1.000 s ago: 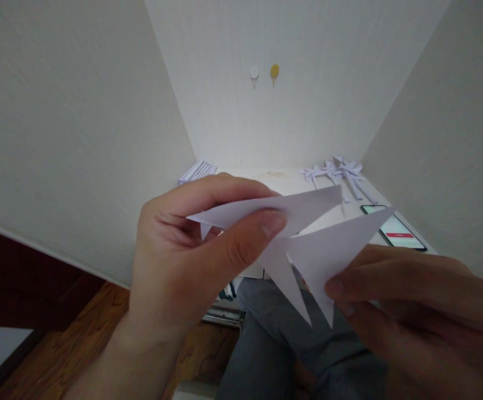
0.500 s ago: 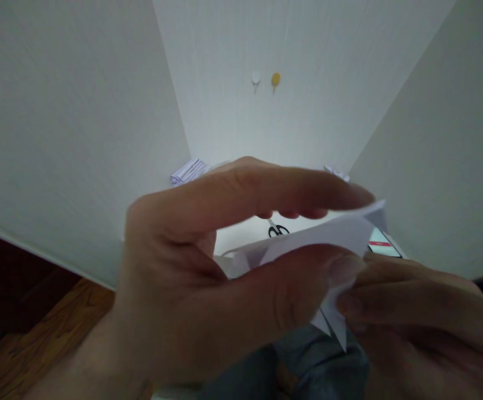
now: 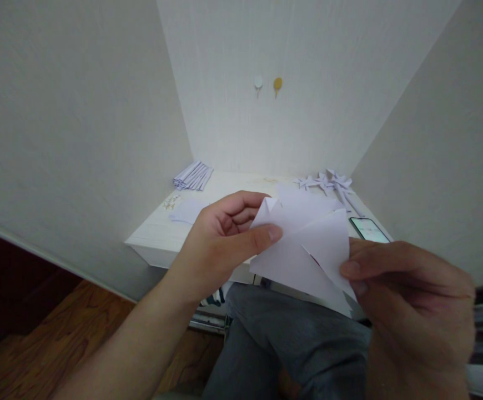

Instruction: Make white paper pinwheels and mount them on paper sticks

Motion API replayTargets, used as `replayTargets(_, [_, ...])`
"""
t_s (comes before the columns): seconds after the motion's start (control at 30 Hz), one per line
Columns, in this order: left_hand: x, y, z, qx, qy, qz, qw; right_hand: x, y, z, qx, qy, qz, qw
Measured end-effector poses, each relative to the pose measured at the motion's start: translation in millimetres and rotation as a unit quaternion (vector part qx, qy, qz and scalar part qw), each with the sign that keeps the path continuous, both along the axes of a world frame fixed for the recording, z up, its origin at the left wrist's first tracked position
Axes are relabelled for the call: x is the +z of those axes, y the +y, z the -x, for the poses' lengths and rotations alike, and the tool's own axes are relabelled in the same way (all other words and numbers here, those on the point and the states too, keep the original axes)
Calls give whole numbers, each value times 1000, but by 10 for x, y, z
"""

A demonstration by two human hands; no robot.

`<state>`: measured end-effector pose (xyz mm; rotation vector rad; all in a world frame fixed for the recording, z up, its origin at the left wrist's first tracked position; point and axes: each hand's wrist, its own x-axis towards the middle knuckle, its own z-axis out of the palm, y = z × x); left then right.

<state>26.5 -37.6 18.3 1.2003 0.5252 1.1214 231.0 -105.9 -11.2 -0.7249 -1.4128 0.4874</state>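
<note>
Head view: I note the left hand [image 3: 225,239] half curled, thumb pressed on the near face of a slit white paper [image 3: 289,253], fingertips tucked behind it. Right hand [image 3: 416,289] pinches the same paper at its right edge, thumb against finger. The paper is held up between both hands, in front of a white table [image 3: 241,180]. On the table: paper rolls [image 3: 194,176] bundled at far left, folded paper pinwheels [image 3: 323,182] at far right, phone [image 3: 370,230] nearer, screen lit.
</note>
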Motion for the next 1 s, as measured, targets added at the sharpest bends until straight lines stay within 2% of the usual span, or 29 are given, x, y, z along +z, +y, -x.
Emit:
replayTargets(0.27, [-43, -12, -9, -28, 43, 48, 998, 80, -39, 62, 78, -29, -7, 996])
replayTargets(0.5, [-58, -26, -24, -30, 28, 84, 996, 98, -38, 92, 92, -50, -17, 994])
replayTargets(0.67, [-68, -48, -33, -48, 22, 96, 994, 146, -50, 95, 74, -80, -11, 994])
replayTargets(0.83, [-96, -34, -37, -20, 23, 82, 996, 130, -76, 51, 70, -96, 3, 993])
replayTargets(1.0, [-105, 5, -16, 19, 32, 70, 997, 48, -52, -46, -14, -40, 12, 999])
